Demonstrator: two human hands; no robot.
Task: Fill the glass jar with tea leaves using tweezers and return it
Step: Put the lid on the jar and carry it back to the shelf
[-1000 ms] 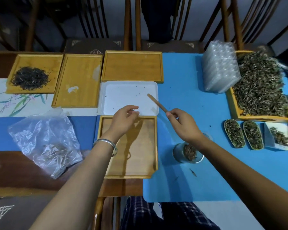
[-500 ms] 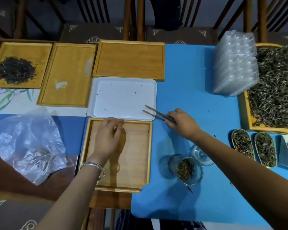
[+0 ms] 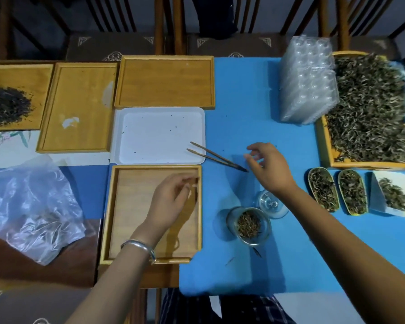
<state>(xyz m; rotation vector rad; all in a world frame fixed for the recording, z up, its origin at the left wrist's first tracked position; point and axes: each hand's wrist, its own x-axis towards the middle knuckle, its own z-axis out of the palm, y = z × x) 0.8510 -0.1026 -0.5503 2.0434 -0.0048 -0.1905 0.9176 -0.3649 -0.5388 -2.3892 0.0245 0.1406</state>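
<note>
Since release: tweezers (image 3: 216,156) now lying just left of right hand (image 3: 267,168), fingers spread.
Left hand (image 3: 171,202): hovering, loosely curled, empty.
Jar (image 3: 248,226): filling seemingly finishing.

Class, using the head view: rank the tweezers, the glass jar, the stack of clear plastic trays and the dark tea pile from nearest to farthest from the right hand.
1. Tweezers, just left of the right hand.
2. Glass jar, below it.
3. Stack of clear plastic trays, above right.
4. Dark tea pile, far left.

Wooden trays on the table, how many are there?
5: dark-tea wooden tray far left, long wooden tray, back-centre wooden tray, near wooden tray under the left hand, heaped wooden tray far right.
</note>
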